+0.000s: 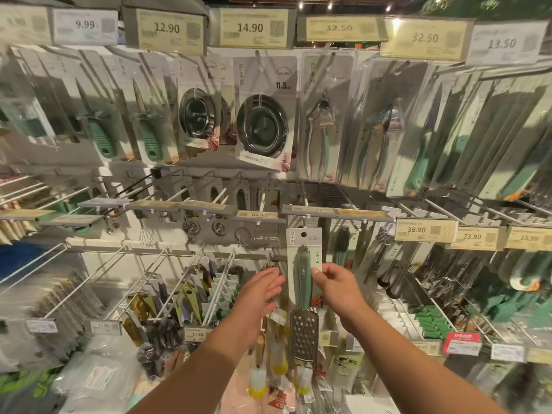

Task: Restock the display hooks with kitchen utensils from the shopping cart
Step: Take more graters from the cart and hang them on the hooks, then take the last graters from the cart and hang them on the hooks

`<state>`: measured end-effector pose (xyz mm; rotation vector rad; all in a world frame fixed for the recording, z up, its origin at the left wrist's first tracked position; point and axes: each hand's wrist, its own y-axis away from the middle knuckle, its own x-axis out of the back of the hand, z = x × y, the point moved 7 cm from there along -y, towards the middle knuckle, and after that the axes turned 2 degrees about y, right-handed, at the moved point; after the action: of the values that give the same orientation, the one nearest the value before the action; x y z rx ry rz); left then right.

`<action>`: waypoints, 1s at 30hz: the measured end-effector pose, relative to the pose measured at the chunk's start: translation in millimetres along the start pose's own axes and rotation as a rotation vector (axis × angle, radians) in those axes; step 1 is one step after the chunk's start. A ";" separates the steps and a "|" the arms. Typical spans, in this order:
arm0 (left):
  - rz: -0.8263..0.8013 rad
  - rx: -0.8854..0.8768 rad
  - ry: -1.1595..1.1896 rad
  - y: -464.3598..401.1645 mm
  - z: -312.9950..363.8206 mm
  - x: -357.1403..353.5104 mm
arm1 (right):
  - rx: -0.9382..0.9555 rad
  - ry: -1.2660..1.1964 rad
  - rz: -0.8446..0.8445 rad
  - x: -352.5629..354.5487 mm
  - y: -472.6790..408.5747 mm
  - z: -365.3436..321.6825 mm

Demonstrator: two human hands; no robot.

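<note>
A grater [303,297] with a green-grey handle, fixed to a white backing card, hangs upright in front of the middle row of display hooks [304,201]. My right hand [336,286] pinches the card's right edge at handle height. The card's hang hole sits just under the grey price rail. My left hand [258,294] is beside the card's left edge with fingers straight, holding nothing. The shopping cart is out of sight.
Packaged knives, sink strainers [262,127] and shears [319,132] hang on the top row. Several bare white hooks [191,189] jut out at mid-height on the left. Price tags [425,230] line the rails. Lower hooks hold peelers and brushes [257,380].
</note>
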<state>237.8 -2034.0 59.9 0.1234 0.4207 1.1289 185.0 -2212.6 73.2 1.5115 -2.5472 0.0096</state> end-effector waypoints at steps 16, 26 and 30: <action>0.040 -0.033 -0.032 1.2 16.4 10.7 | 0.105 0.048 0.250 -9.3 -7.3 -7.1; 0.010 -0.012 -0.095 -0.8 13.7 2.9 | -0.321 0.100 0.166 -3.3 -34.0 -2.5; -0.003 0.027 -0.135 -5.2 5.2 9.6 | -0.416 0.098 0.027 3.3 -21.2 34.1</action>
<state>247.7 -2027.1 60.5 0.2210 0.3157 1.1048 196.7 -2229.0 38.3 1.2809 -2.3063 -0.4059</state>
